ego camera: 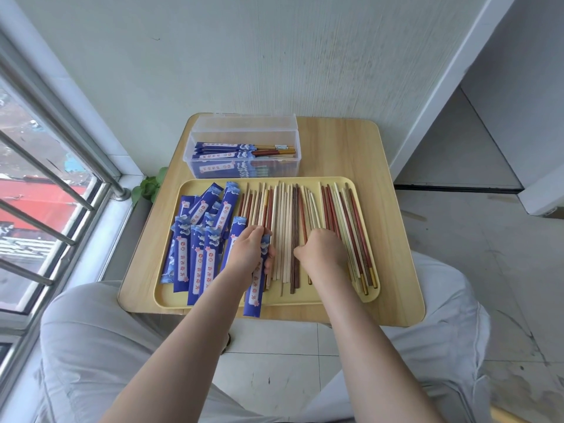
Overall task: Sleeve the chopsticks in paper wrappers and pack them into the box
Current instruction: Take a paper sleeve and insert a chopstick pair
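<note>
A pale textured wall fills the top of the head view, with a barred window (45, 184) running along the nine o'clock side and a tiled floor (476, 239) at three o'clock. Against the wall stands a small light-wood bench (393, 190), and the person's knees in light trousers (88, 340) frame its near edge. On the bench lies a yellow tray (332, 301). At its nine o'clock side sits a loose heap of blue paper wrappers (195, 239) with white labels, overlapping one another. From the middle to the three o'clock side bare chopsticks (287, 215) lie side by side, red-brown, cream and dark ones mixed, all pointing toward twelve o'clock. Beyond the tray, at twelve o'clock, stands a clear plastic box (244, 154) with its lid tipped back against the wall; several sleeved pairs already lie inside, their bare ends toward three o'clock. The left hand (248, 251) is over the middle of the tray, its fingers curled round one blue wrapper (254, 293), whose lower end hangs past the tray's near rim toward six o'clock. The right hand (322, 250) rests knuckles-up on the bare chopsticks just beside it, fingers bent down among the sticks; whether they pinch any cannot be told. A green plant leaf (149, 186) shows beside the bench at nine o'clock.
</note>
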{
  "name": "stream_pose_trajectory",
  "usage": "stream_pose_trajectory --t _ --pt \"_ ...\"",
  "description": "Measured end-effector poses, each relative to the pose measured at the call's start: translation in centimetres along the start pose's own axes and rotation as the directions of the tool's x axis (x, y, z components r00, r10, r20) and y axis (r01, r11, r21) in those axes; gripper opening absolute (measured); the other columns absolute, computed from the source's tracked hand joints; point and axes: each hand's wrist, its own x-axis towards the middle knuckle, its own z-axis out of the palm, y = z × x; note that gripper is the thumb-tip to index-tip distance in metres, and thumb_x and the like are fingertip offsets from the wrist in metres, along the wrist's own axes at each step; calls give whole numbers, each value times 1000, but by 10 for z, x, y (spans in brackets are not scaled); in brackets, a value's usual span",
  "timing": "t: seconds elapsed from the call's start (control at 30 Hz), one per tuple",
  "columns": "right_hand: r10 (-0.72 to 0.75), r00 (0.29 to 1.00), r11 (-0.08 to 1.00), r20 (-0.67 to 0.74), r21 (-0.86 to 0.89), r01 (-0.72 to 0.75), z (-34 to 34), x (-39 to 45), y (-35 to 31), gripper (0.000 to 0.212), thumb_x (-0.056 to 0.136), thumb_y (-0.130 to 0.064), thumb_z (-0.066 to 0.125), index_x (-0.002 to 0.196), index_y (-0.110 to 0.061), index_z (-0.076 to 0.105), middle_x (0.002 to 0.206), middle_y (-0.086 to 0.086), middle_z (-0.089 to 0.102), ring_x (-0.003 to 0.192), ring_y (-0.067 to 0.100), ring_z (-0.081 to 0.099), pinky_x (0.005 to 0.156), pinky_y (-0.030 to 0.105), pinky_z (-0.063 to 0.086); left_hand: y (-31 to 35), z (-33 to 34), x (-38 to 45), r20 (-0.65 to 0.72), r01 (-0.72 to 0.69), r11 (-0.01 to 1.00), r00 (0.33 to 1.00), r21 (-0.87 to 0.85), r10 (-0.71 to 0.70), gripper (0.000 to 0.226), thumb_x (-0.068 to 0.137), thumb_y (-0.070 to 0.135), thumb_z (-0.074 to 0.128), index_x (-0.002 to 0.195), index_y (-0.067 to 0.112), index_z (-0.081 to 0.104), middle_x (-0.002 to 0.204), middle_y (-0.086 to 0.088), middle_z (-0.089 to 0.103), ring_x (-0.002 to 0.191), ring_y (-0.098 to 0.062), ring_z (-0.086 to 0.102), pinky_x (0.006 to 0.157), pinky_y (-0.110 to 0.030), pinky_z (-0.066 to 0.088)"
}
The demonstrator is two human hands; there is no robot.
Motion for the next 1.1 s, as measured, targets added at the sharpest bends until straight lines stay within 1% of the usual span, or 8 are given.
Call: stream_pose_trajectory --t 0.13,0.2,0.3,0.43,0.53,0.67,0.9,1.1 --pt "-89 994 954 57 291 69 -26 0 7 9 93 -12 60 90 -11 52 78 2 58 55 15 55 44 23 39 -1 -2 1 3 -1 999 1000 -36 1 26 107 26 35 100 7 52 60 -7 58 43 -20 46 43 -27 43" --pt "-165 977 869 133 488 80 -43 -5 9 13 93 -7 54 103 -14 55 83 5 66 51 13 58 42 21 39 -1 -2 1 15 -5 1000 1000 -20 6 29 107 34 38 101 10 53 62 -7 59 45 -20 47 47 -29 44" --pt "-264 955 700 137 708 92 -64 -14 8 20 94 -6 47 99 -12 65 77 7 73 50 15 61 44 25 44 1 0 0 29 -43 999 999 26 42 32 105 43 44 99 13 54 64 -7 59 45 -20 47 49 -29 43" --pt "-332 943 473 4 866 163 -79 -17 0 21 98 0 46 101 -8 65 86 9 75 69 27 73 53 28 53 7 1 -1 45 -96 995 994 30 95 29 106 33 41 94 9 53 62 -11 58 41 -23 43 42 -26 39" --pt "-291 917 348 -271 863 366 -84 -16 -3 13 101 -6 54 102 -13 64 81 8 74 60 21 67 49 23 48 9 -2 -2 103 -139 990 985 33 135 27 108 27 34 112 11 56 61 -10 58 41 -24 42 41 -25 38" --pt "-83 834 347 -546 768 538 -88 -7 3 21 103 -25 53 101 -14 70 69 -9 62 58 8 55 56 24 43 10 -9 -1 198 -121 993 973 8 118 27 106 25 34 103 8 54 64 -13 57 41 -24 43 42 -26 39" --pt "88 887 438 -453 818 374 -75 23 14 29 102 -36 44 82 -22 58 70 -7 57 65 16 54 66 32 44 16 -11 -5 397 -58 998 916 0 53 32 104 26 34 84 6 50 59 -12 47 44 -24 36 45 -29 39" --pt "85 907 490 -412 810 322 -72 29 13 30 105 -30 44 80 -19 57 69 -7 54 62 14 51 63 30 43 24 -9 -11 513 -91 995 856 41 57 26 105 25 31 98 7 48 61 -12 45 44 -24 35 43 -27 38"
